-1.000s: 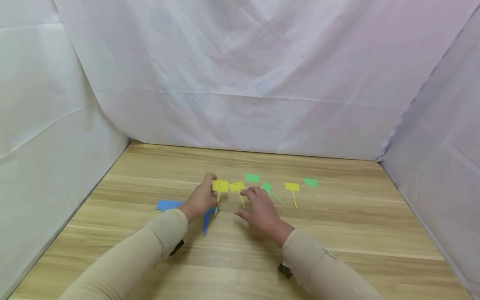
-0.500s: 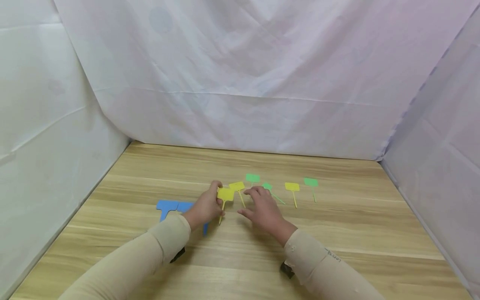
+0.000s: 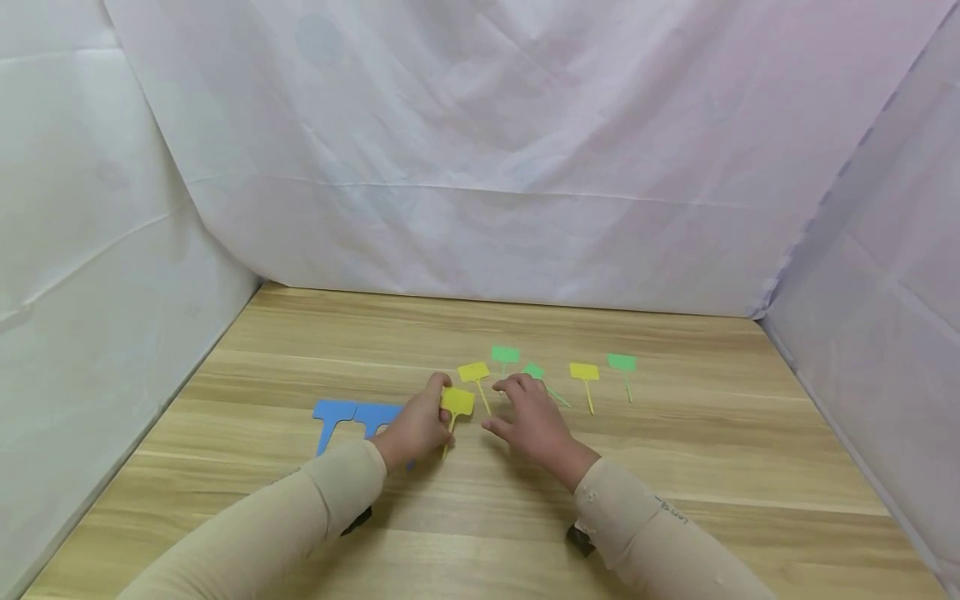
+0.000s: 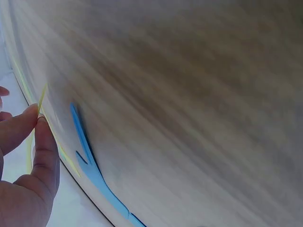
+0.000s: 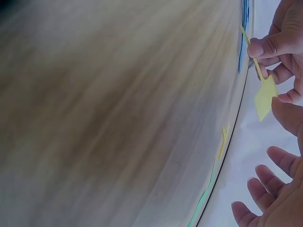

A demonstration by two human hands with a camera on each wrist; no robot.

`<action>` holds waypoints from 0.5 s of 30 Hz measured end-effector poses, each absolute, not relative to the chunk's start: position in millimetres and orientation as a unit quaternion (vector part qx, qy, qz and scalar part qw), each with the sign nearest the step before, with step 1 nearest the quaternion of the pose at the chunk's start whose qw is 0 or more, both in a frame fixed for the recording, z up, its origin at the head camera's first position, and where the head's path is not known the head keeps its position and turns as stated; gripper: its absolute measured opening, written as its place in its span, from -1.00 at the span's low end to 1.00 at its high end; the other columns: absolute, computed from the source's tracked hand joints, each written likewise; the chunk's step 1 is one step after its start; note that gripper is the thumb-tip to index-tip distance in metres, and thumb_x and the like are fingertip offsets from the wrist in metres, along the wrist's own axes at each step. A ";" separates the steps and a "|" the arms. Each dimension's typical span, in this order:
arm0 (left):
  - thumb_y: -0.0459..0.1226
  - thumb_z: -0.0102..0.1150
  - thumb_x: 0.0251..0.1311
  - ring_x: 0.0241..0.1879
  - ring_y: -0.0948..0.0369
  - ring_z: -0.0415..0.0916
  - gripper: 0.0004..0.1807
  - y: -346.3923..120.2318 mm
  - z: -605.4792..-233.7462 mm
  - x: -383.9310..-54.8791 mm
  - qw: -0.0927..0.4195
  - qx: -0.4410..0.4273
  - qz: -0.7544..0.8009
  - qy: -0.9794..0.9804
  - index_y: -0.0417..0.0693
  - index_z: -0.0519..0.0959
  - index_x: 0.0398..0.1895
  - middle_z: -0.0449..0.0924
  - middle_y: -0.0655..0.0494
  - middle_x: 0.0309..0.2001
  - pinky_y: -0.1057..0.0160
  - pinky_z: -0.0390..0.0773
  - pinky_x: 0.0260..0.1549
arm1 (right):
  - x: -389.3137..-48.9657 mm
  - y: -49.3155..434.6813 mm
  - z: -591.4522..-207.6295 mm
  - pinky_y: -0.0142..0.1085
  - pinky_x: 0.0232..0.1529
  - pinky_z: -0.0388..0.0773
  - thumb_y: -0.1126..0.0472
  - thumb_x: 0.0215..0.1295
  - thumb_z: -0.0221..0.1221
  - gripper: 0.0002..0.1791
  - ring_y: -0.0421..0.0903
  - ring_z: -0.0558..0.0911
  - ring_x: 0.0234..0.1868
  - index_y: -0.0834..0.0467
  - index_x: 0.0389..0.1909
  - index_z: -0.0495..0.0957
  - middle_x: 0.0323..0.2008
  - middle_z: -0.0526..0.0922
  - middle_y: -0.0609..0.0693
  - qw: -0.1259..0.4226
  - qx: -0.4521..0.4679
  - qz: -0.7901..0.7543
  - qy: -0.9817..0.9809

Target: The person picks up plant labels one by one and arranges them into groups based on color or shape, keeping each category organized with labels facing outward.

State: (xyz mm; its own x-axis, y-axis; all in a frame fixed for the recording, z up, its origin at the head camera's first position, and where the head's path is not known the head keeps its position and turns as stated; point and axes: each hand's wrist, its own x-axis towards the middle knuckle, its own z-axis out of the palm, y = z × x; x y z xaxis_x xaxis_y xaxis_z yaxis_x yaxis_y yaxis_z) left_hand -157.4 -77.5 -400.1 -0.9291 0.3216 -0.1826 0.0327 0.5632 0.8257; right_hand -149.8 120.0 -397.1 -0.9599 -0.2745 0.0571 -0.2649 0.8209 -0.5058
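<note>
My left hand pinches a yellow T-shaped plant label by its stem, above the table. The right wrist view shows that label hanging with its flat head beside my right thumb; whether they touch, I cannot tell. My right hand holds nothing, its fingers spread and loosely bent. Just behind the hands another yellow label lies on the table. A green label is partly hidden by my right hand. Blue T-shaped labels lie left of my left hand, which partly covers them.
Farther back lies a green label. To the right are a yellow label and a green one. The wood-grain table is bounded by white cloth at the back and both sides.
My left hand has carried the yellow label to the right and nearer to me, uncovering more of the blue labels. My right hand has shifted slightly right.
</note>
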 end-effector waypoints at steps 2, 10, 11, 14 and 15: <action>-0.65 0.29 -0.09 -0.40 0.14 0.35 -0.20 -76.4 -400.1 -155.9 0.156 0.111 0.450 0.872 -0.20 0.14 0.24 0.40 -0.04 -0.39 0.27 0.41 -0.50 | -149.7 120.9 -397.8 0.06 0.17 0.35 0.00 0.16 0.35 -0.39 0.12 0.34 0.24 0.14 0.19 0.46 0.20 0.41 0.12 0.007 -0.142 -0.262 0.954; -0.62 0.33 -0.07 -0.41 0.13 0.35 -0.19 -73.8 -402.4 -154.3 0.162 0.106 0.432 0.881 -0.19 0.13 0.24 0.41 -0.04 -0.40 0.25 0.39 -0.48 | -149.0 122.3 -399.2 0.05 0.18 0.35 0.01 0.16 0.35 -0.40 0.12 0.33 0.25 0.15 0.19 0.45 0.20 0.41 0.12 0.008 -0.144 -0.269 0.952; -0.62 0.34 -0.07 -0.41 0.13 0.35 -0.19 -73.3 -402.1 -154.0 0.164 0.101 0.431 0.882 -0.19 0.13 0.24 0.40 -0.04 -0.40 0.25 0.39 -0.48 | -149.0 122.3 -399.0 0.05 0.18 0.35 0.01 0.16 0.35 -0.40 0.12 0.33 0.25 0.15 0.19 0.45 0.19 0.41 0.12 0.008 -0.145 -0.269 0.952; -0.60 0.35 -0.08 -0.40 0.13 0.36 -0.17 -71.6 -401.3 -153.0 0.168 0.091 0.425 0.884 -0.21 0.12 0.26 0.41 -0.03 -0.39 0.25 0.39 -0.45 | -148.7 122.3 -398.8 0.05 0.18 0.35 0.01 0.16 0.35 -0.40 0.13 0.33 0.25 0.15 0.18 0.46 0.19 0.41 0.12 0.009 -0.144 -0.267 0.953; -0.60 0.36 -0.08 -0.40 0.13 0.37 -0.16 -71.0 -401.2 -152.6 0.169 0.089 0.423 0.886 -0.22 0.12 0.26 0.41 -0.02 -0.39 0.25 0.40 -0.44 | -148.5 122.4 -398.8 0.05 0.18 0.35 0.01 0.16 0.36 -0.40 0.13 0.33 0.25 0.16 0.18 0.46 0.19 0.41 0.12 0.009 -0.145 -0.266 0.953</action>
State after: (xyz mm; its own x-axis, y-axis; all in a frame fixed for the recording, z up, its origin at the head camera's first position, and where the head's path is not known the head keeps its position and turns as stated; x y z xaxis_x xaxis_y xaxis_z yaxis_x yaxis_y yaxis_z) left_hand -152.6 -71.0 -401.2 -0.9271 0.3003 -0.2244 0.0141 0.6262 0.7795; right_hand -148.5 122.4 -398.8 -0.9578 -0.2811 0.0602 -0.2717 0.8169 -0.5088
